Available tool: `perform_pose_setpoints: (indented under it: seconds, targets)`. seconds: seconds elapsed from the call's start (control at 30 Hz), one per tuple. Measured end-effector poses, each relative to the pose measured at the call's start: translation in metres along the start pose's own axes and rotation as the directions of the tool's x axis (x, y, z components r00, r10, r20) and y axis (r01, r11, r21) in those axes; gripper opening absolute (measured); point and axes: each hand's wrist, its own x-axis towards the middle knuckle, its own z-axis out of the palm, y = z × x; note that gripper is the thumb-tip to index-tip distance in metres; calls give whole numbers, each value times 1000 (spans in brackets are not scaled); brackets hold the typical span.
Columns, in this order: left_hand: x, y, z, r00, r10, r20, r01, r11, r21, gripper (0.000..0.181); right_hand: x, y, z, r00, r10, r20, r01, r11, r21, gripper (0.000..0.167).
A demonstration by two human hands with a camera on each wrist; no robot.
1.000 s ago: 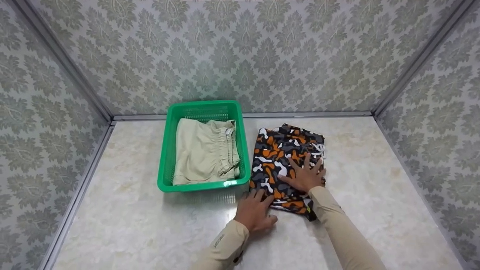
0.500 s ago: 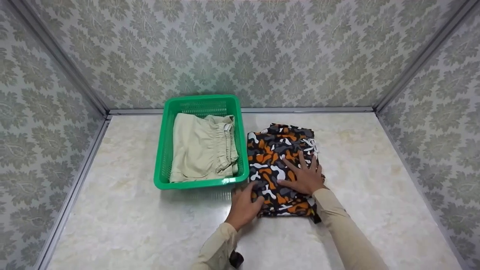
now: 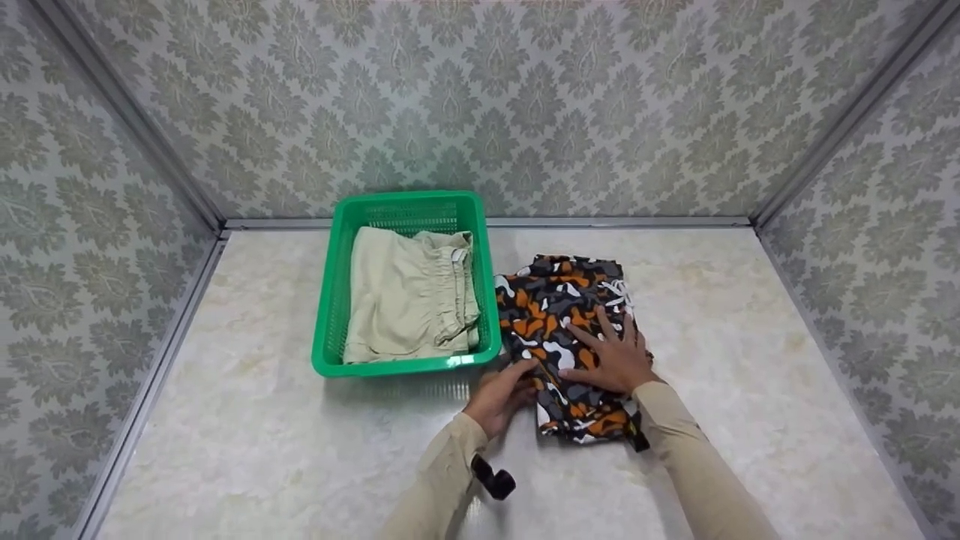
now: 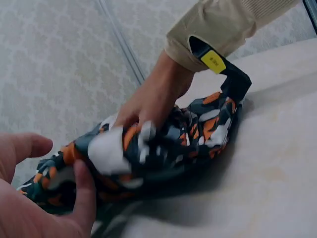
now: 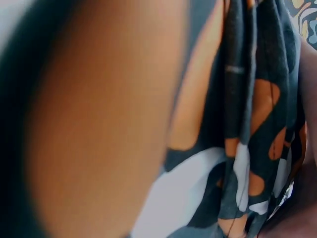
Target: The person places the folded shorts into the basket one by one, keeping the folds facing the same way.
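Folded camouflage shorts [image 3: 559,352] in orange, black, grey and white lie right of the basket, white drawstring toward the right. My right hand [image 3: 615,356] rests flat on them, fingers spread. At their left edge, my left hand [image 3: 499,397] touches the cloth, thumb uppermost; some of its fingers are hidden in the head view. The left wrist view shows the shorts [image 4: 208,129] bunched and raised, with a straight finger [image 4: 85,191] of my left hand against them. In the right wrist view, a blurred orange-brown shape covers the left, beside folds of the shorts [image 5: 267,114].
A green plastic basket [image 3: 322,315] stands left of the shorts, almost touching them, with beige elastic-waist pants [image 3: 401,300] folded inside. Patterned walls [image 3: 480,112] enclose the pale tabletop [image 3: 247,420] at the back and both sides. A black device [image 3: 493,478] sits on my left wrist.
My left hand has turned from palm down to thumb up at the shorts' left edge. The lower left part of the shorts has shifted inward. My right hand stays flat on the cloth.
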Motion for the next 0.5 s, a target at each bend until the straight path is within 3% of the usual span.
perform_pose_setpoints:
  seconds: [0.2,0.33,0.43,0.5]
  targets:
    - [10,2,15,999,-38,-1,38,989,144,101,-3,4,1,1000,-22,-22,22,1000,16,95]
    - [12,1,19,996,-58,71,45,985,169,109,-3,4,2,998,-31,-50,32,999,17,96]
    - [13,-2,21,993,-17,120,-14,969,247,111,-3,5,0,998,-41,-44,42,999,32,97]
    - [13,-4,22,992,41,117,-79,939,333,111,-1,6,-6,998,-38,-43,42,995,92,98]
